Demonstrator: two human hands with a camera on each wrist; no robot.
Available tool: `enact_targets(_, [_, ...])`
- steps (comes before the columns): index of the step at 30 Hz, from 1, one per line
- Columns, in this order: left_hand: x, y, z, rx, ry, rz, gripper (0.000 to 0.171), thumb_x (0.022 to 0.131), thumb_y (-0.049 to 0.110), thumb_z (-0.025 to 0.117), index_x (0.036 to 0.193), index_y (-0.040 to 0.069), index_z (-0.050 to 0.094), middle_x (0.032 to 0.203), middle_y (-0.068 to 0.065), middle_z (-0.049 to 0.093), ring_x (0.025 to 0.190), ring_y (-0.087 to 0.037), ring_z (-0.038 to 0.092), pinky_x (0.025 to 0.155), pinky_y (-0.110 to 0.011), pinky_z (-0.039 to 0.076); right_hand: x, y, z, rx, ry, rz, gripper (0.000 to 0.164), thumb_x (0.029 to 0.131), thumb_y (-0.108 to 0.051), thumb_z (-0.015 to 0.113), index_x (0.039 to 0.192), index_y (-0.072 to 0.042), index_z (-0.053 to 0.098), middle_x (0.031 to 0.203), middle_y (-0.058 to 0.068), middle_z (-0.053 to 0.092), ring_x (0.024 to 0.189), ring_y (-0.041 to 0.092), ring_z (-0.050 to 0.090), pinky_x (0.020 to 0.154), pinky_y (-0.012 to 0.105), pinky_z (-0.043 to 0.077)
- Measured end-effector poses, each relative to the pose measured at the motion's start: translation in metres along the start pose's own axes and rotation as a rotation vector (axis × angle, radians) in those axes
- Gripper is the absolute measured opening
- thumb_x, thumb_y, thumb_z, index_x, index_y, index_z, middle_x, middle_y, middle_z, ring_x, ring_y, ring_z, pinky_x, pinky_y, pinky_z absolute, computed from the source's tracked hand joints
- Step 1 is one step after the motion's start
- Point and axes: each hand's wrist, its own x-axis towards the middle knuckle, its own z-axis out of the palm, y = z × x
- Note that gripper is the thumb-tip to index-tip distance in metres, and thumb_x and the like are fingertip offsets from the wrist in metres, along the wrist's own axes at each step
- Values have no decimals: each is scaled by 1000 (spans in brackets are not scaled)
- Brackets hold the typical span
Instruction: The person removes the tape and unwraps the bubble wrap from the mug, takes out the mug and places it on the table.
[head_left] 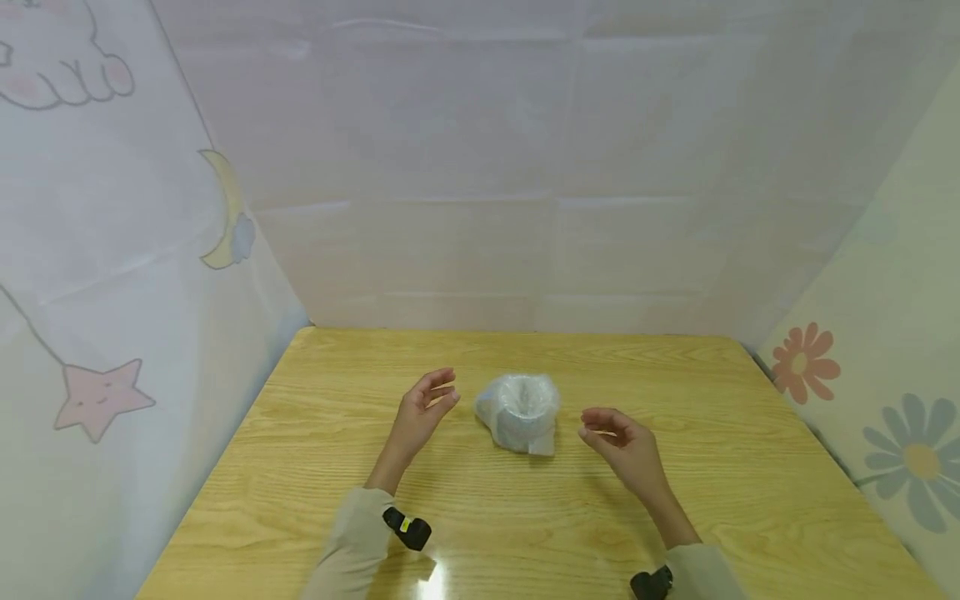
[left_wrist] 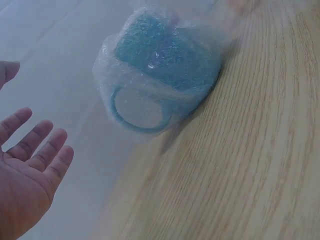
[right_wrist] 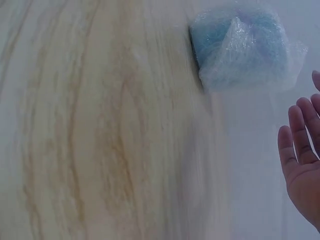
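Observation:
A mug in bubble wrap point(head_left: 519, 427) stands on the wooden table between the two hands, touched by neither. In the left wrist view the wrapped mug point(left_wrist: 172, 62) looks bluish, with its ring-shaped handle showing through the plastic. My left hand point(head_left: 422, 417) hovers to the left of it, fingers relaxed and palm facing inward. On the other side, my right hand point(head_left: 628, 454) is held in the air with loosely bent fingers, holding nothing. The right wrist view shows a loose flap of wrap on the mug point(right_wrist: 245, 52); the mug's inside is hidden.
The wooden table point(head_left: 300, 467) ends at a pale sheet wall point(head_left: 480, 250) behind. Printed sheets with a star point(head_left: 103, 400) and flowers point(head_left: 918, 458) flank it at left and right. Each wrist carries a small black camera point(head_left: 407, 528).

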Motion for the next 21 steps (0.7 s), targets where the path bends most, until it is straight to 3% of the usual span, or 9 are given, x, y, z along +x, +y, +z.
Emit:
enact_targets(5, [0,-5,7,1,-6,-18,45,96,5,60,136,-8,46,137,-25,46,123,-43,46,93,-31,48,-1,4,4,0,-35,19,26,89,-8,72,110,7,65,109,20,65,96,16,63,79,24,53])
enact_targets(16, [3,-15,23,-30,31,-3,42,93,-1,61,133,-11,48,134,-27,48,122,-44,46,93,-31,48,1,10,14,35,-37,42,25,89,-7,71,110,6,66,110,27,63,95,17,63,78,24,54])
enact_targets(21, [5,-17,28,-1,32,-12,44,93,1,62,133,-9,48,135,-25,48,125,-41,45,98,-39,45,2,16,19,51,-46,55,25,89,-5,70,111,6,65,111,24,64,96,19,63,79,24,54])
